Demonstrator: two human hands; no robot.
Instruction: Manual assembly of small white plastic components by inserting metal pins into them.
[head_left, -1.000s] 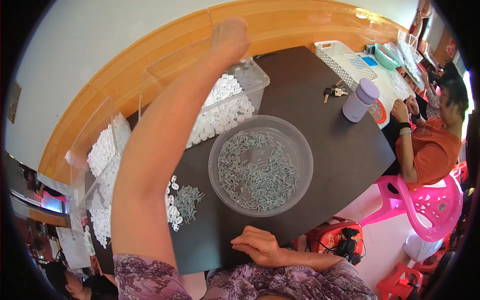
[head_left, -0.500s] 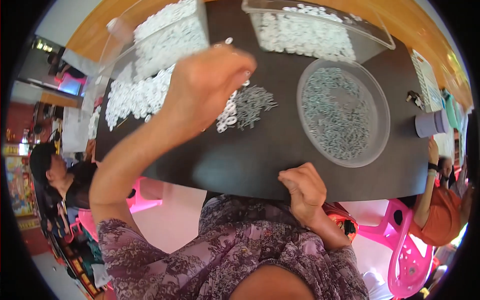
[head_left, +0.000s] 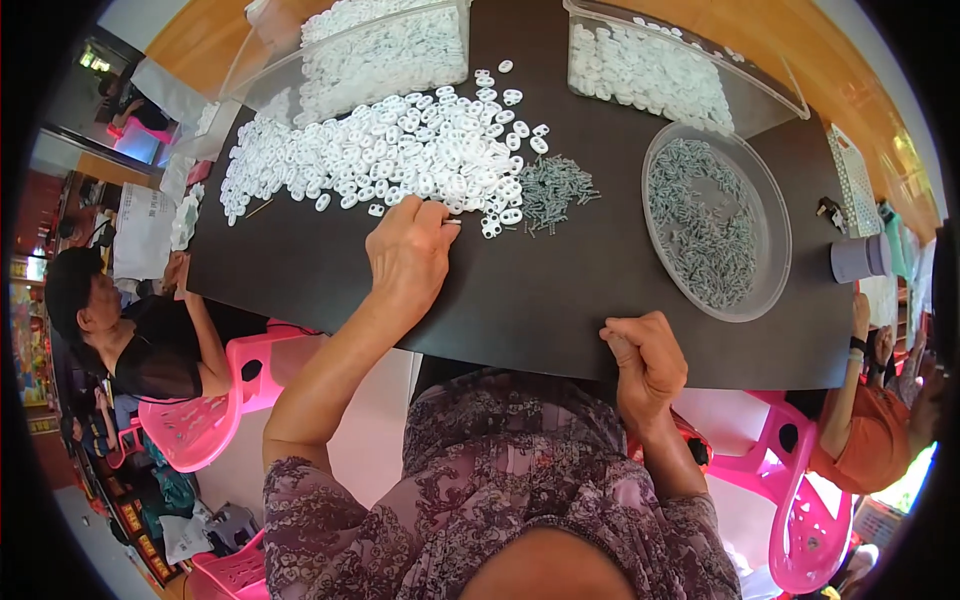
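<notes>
My left hand [head_left: 408,255] is closed in a pinch at the near edge of a heap of small white oval plastic pieces [head_left: 400,150], each with two holes. A small white sliver, seemingly one such piece, shows at its fingertips. Right beside the heap lies a pile of small grey screws [head_left: 556,194]. My right hand [head_left: 648,362] is curled above the table's near edge, thumb against forefinger; whatever it may hold is hidden. Farther right, a round clear tray [head_left: 783,250] holds many more grey screws.
Two clear plastic bins [head_left: 468,45] of white pieces stand at the back. A lilac cup [head_left: 858,259], keys [head_left: 830,212] and a white basket [head_left: 853,190] are at the right. People sit on both sides, and pink plastic chairs [head_left: 235,390] flank the dark table [head_left: 500,310].
My left hand has come down and nearer from above the heap, uncovering the white pieces. The right hand stays curled near the table's edge. The view has shifted somewhat.
</notes>
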